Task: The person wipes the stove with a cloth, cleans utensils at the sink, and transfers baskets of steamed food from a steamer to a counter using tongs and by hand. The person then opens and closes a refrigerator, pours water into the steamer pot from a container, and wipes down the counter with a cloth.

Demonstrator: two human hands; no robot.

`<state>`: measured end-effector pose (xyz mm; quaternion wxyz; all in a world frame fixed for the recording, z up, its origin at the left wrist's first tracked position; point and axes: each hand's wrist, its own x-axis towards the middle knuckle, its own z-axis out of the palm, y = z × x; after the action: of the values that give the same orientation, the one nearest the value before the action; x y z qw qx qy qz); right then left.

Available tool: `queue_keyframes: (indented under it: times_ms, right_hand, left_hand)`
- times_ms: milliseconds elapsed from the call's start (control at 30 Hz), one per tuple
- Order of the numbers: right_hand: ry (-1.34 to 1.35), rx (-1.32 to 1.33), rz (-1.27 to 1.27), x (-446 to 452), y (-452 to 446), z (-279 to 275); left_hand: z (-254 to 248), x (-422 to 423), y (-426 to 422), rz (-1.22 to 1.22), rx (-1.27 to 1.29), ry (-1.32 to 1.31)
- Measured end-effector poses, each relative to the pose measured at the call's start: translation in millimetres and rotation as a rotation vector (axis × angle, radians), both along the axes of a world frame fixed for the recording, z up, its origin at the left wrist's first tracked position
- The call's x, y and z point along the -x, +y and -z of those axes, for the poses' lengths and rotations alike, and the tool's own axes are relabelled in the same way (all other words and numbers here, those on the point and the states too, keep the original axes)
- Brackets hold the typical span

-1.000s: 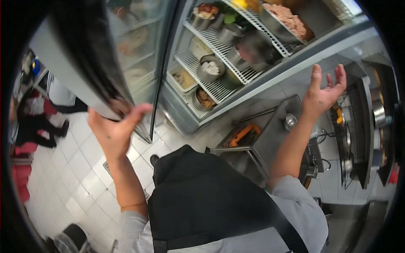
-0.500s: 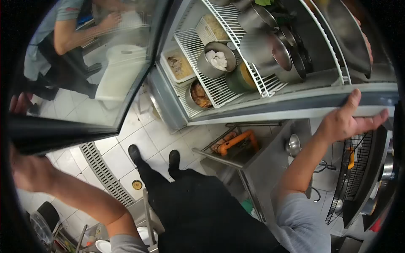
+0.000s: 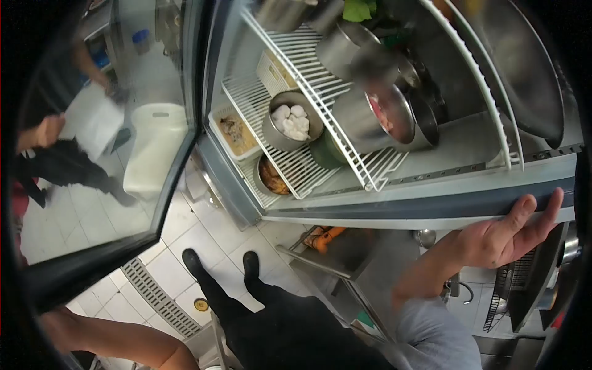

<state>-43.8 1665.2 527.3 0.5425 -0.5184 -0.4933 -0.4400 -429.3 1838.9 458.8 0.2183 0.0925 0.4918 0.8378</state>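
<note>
My right hand point(image 3: 496, 239) rests against the front edge of the fridge point(image 3: 431, 208), thumb and fingers spread, holding nothing. Low on the left is my left hand point(image 3: 55, 324), beside the black frame of the open glass door point(image 3: 117, 265). Its fingers are hidden at the dark image border. Inside the fridge, a metal pot point(image 3: 314, 128) of white pieces sits on a wire shelf point(image 3: 242, 102). Beneath it are a white tub point(image 3: 217, 120) of food and a pot point(image 3: 259, 176) with brown food. Larger metal pots point(image 3: 364, 120) stand on the shelf above.
Through the glass, another person's hand point(image 3: 49, 131) is beside a white sheet-like item point(image 3: 92, 120). A white plastic piece point(image 3: 154, 148) with a handle slot stands nearby. A drain grate point(image 3: 157, 296) crosses the tiled floor. Orange pipework point(image 3: 327, 237) is below the fridge edge.
The view has shifted, so the fridge sits lower. My left hand has dropped toward the bottom left. My right hand stays at the fridge edge. The other person has moved, with a white item.
</note>
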Motion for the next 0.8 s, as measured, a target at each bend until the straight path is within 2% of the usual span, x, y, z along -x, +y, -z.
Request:
queue_keyframes:
  times_ms: [33,67,200,700,800]
  right_hand:
    - [0.033,-0.021,0.059,6,4,1]
    - [0.034,-0.041,0.06,4,5,0]
    - [0.033,-0.058,0.088,-5,-3,3]
    - [0.006,-0.111,0.18,-5,0,2]
    - [-0.014,-0.095,0.136,-8,0,4]
  left_hand:
    - [27,30,-4,0.169,-0.067,0.571]
    - [44,44,-2,0.229,-0.141,0.833]
    - [55,50,-3,0.263,-0.128,1.205]
    - [76,50,-1,-0.359,0.013,1.022]
    - [79,42,1,-0.408,-0.003,1.026]
